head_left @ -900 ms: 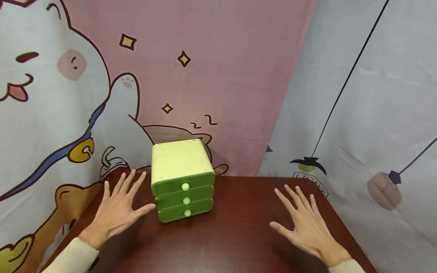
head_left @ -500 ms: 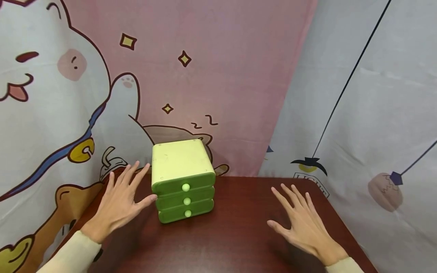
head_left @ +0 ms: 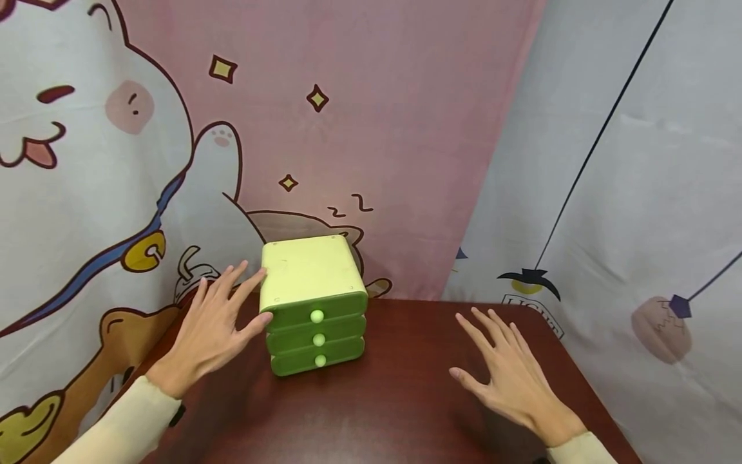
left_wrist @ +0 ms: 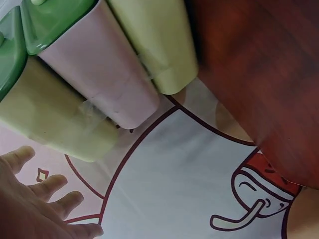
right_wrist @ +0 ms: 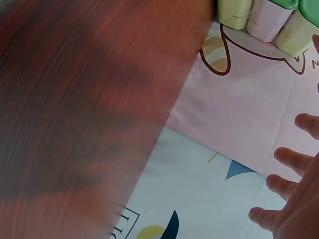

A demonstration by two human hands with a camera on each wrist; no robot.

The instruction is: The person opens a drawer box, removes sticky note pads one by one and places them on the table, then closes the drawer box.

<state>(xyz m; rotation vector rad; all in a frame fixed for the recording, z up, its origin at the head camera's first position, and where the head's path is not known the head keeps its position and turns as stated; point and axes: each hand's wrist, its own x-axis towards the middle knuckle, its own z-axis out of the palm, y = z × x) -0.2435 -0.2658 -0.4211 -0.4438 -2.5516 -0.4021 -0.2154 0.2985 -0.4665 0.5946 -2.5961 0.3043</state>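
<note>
A small drawer cabinet [head_left: 313, 270] stands on the dark red-brown table, left of the middle. It has a cream top, three green drawer fronts, all pushed in, and round pale green knobs. My left hand [head_left: 211, 328], fingers spread, hovers at its left side. In the head view the thumb and a fingertip overlap the cabinet's edge; whether they touch cannot be told. The left wrist view shows the cabinet's pink middle tier [left_wrist: 102, 64] between pale yellow ones, with bits of clear tape. Well to the right, my right hand [head_left: 516, 374] is spread above the table, holding nothing.
The wood-grain table [head_left: 400, 393] reaches back to a pink printed cloth [head_left: 406, 129] with cartoon cats. A pale grey cloth [head_left: 655, 193] hangs along the right. The cabinet stands close to the back cloth.
My left hand has moved up and right, closer to the cabinet. The right hand has drifted slightly left. The cabinet stays in place on the table; the head view has shifted a little.
</note>
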